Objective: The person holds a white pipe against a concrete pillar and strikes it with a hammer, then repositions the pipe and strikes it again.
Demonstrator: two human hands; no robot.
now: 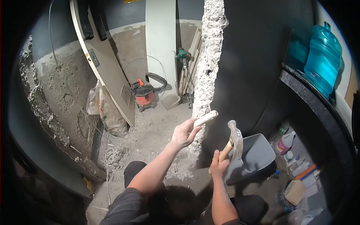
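My left hand (185,133) is closed on a pale, dusty rod-like handle (206,119) that points up and right, close to the rough broken wall edge (209,71). Whatever lies at the tool's other end is hidden. In my right hand (219,165) is a claw hammer (235,138) with a wooden handle, its metal head raised to the right of the pale handle. The two tools are apart. White crumbled material covers the exposed wall edge, beside a dark wall face (249,63).
A grey bin (258,153) and several bottles (285,142) stand at the right, below a counter (307,90) with a blue water jug (324,56). Behind are a red vacuum (144,95) and a leaning door (108,71). Coiled cable (112,157) lies on the dusty floor.
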